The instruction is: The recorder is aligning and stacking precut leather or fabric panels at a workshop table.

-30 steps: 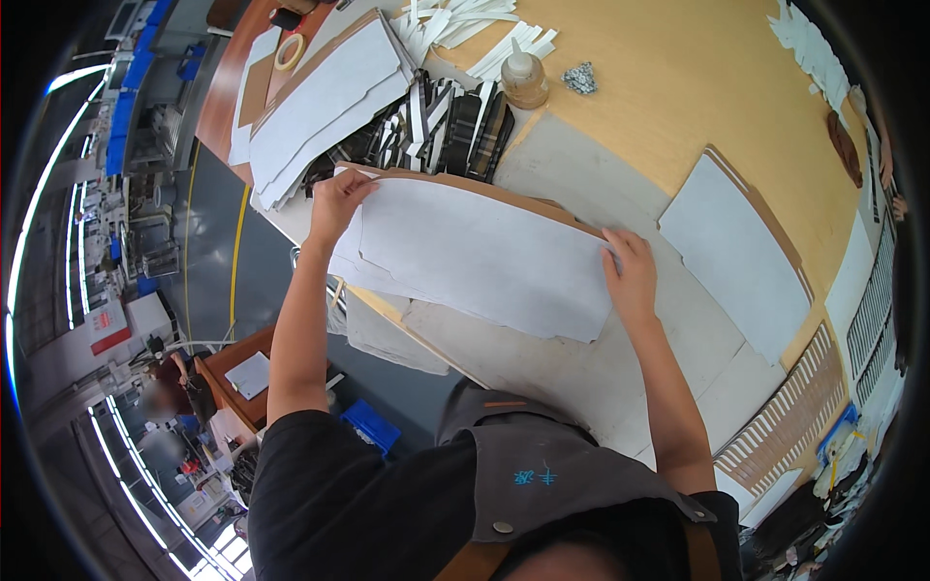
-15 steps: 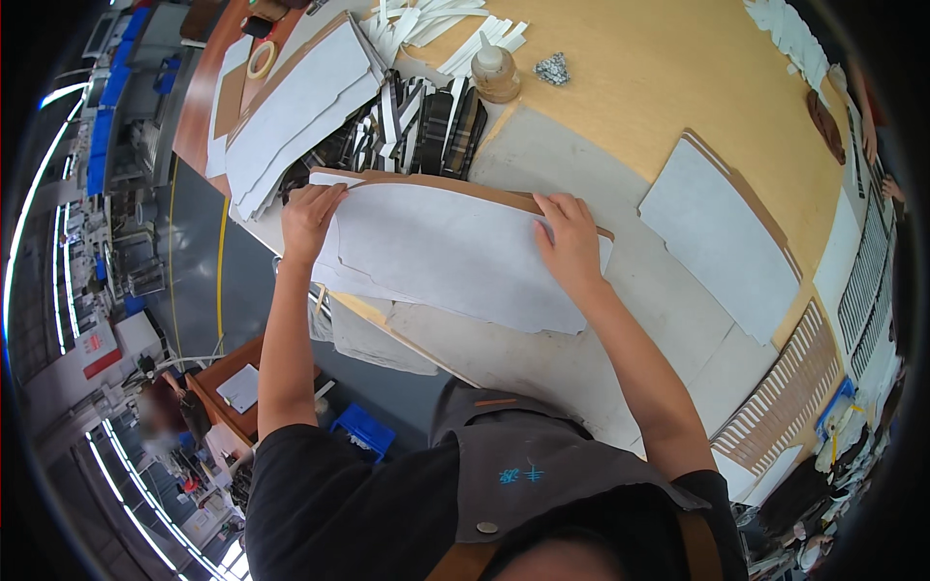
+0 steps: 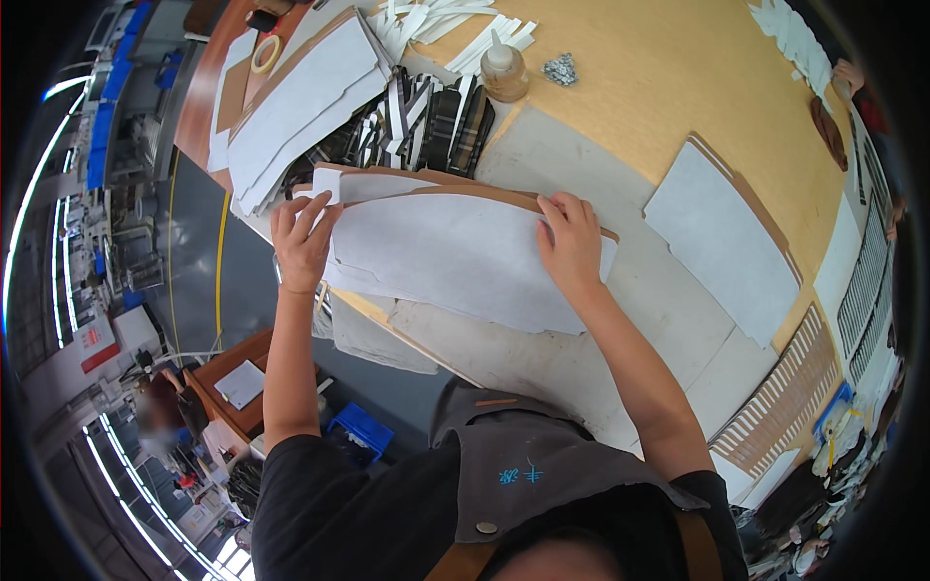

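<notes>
A large white panel with a curved upper edge and brown backing lies across the near side of the worktable, over other similar panels. My left hand is closed at its upper left corner, thumb and fingers pinched; a small white tab stands just beyond the fingertips. How many layers the fingers grip is hidden. Around the panel's upper right edge my right hand is closed, thumb towards the white face and fingers over the brown edge. Behind, a brown-edged sheet shows above the front panel.
Dark striped fabric pieces sit beyond the panels, beside a glue bottle. A stack of white panels lies at far left, near a tape roll. To the right are another panel stack and a slotted brown board.
My left hand has shifted slightly down and left, and its fingers have changed their grip. More of the sheet behind and the white tab now show. My right hand stays nearly in place.
</notes>
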Tool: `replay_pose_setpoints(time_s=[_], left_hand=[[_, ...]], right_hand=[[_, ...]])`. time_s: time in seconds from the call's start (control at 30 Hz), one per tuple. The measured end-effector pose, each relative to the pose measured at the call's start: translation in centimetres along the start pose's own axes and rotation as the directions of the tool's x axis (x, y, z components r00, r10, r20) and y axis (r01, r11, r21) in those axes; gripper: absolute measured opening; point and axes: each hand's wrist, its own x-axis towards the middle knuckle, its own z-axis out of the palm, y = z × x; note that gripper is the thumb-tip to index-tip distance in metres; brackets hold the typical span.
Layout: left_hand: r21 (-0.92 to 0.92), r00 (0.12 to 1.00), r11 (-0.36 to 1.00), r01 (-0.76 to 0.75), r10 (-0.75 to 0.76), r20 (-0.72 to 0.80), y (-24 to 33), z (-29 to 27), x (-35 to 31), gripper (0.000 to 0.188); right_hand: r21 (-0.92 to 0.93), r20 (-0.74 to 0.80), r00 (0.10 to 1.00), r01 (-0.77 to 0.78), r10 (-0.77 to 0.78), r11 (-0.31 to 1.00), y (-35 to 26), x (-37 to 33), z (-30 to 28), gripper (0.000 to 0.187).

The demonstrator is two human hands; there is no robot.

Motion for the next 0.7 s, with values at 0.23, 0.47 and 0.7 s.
replay_pose_setpoints(time_s=[0.23,0.47,0.7], left_hand=[[-0.871,0.858,0.23,0.435,-0.4,0.322,1.2,-2.1,0.8,0.01],[-0.73,0.625,-0.003,0.683,-0.516,0.586,1.0,-1.3,-0.1,0.032],[-0.552,0.605,0.261,0.792,-0.455,0.653,4.2,1.9,5.9,0.019]], right_hand=[[0.083,-0.038,0.996,0.089,-0.086,0.993,-0.6,0.8,-1.2,0.029],[0.15,0.596,0.795,-0.251,0.115,0.956,4.5,-0.3,-5.4,0.023],[0.407,0.547,0.679,-0.726,0.489,0.554,10.9,-6.5,-13.9,0.023]])
